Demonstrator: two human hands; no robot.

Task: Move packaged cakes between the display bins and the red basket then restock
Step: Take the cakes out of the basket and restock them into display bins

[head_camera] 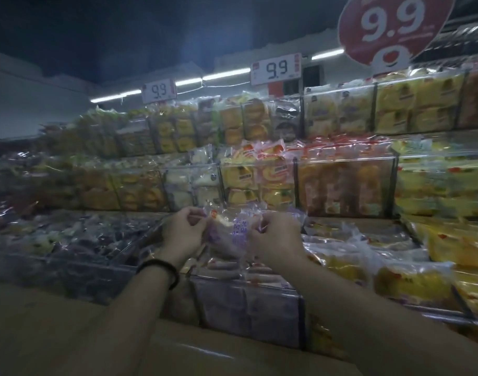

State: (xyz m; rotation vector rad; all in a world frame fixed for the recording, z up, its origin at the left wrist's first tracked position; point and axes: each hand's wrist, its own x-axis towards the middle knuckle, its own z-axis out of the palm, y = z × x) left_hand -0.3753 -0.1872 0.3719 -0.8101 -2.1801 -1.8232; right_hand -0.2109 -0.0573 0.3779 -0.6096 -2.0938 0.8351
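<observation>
- The left hand (182,230) has its grip clenched on the left edge of a small packaged cake (231,232) in clear plastic wrap with purple print. Fingers and thumb pinch the wrap.
- The right hand (276,238) grasps the right edge of the same packaged cake, with the fingers curled around the wrap.
- The packaged cake is held in the air between both hands, in the middle of the scene. It is above the near clear plastic display bin (246,305), which is full of similar purple-tinted packets.
- A black band (162,267) sits around the left wrist.
- To the right of this bin, near bins hold yellow cakes in clear bags (411,283). To the left, a bin holds dark packets (91,240), which are blurred.
- Farther away, two higher rows of clear bins (341,180) carry yellow and orange packets.
- Above the far row stand white price cards (276,69) reading "9.9". At the far right is a round red sign (395,25) with the same number.
- Nearest of all lies a brown cardboard surface (69,335).
</observation>
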